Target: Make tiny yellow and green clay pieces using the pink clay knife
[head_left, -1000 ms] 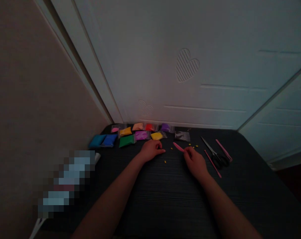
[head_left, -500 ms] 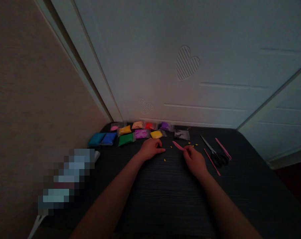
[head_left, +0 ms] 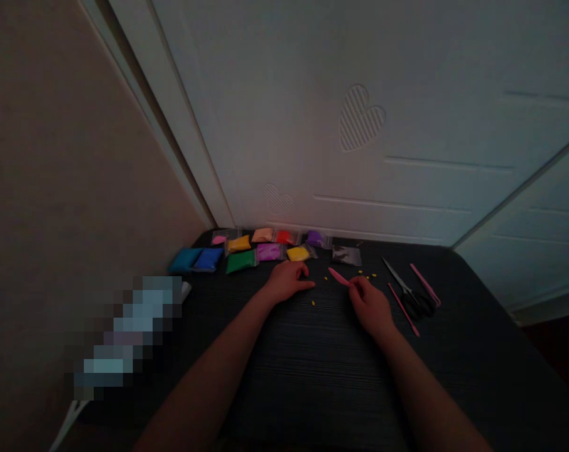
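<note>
My right hand [head_left: 370, 306] is closed round the handle end of a pink plastic modelling knife [head_left: 339, 277], its blade pointing up and to the left. My left hand [head_left: 287, 280] rests on the dark table [head_left: 303, 370], thumb and fingers apart, with nothing seen between them. A small yellow piece [head_left: 313, 303] lies between the hands, and another yellow bit [head_left: 325, 278] is left of the blade tip. Several more yellow pieces [head_left: 367, 277] lie just beyond my right hand.
Black-handled scissors [head_left: 409, 294] and pink tools [head_left: 404, 309] lie at right. Small bags of coloured clay line the back, among them a green bag [head_left: 241, 261] and a yellow bag [head_left: 298, 253]. A blurred-out object [head_left: 134, 333] is at left. A white panel [head_left: 265, 125] stands behind.
The view has shifted slightly, moving most things a little to the right in the picture. Both hands keep their pose, and the knife stays in my right hand.
</note>
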Available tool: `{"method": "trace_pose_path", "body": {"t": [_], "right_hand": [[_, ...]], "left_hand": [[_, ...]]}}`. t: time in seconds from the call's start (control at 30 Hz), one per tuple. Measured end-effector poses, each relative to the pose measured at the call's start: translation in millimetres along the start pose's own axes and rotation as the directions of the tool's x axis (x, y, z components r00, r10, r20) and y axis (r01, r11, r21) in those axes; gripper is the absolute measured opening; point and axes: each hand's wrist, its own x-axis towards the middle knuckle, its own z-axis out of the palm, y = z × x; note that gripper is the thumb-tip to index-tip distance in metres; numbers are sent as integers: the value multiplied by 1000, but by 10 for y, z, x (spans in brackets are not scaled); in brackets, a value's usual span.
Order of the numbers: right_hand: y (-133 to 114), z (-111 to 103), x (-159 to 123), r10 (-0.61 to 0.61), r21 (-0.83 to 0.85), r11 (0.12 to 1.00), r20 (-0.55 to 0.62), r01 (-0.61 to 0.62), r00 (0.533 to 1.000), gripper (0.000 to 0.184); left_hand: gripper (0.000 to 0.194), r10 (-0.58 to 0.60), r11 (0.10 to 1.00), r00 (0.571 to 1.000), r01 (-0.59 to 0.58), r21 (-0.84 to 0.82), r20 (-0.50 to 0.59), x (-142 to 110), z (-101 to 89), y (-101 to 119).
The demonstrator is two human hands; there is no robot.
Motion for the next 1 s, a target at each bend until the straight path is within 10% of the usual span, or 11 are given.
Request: {"method": "trace_pose_path", "body": {"t": [1.0], "right_hand": [[13,14,-1,4,-7,1000,11,-4,1000,22]], "left_hand": [[36,9,1000,1000,-10,21,23,-40,-54,50]]}}
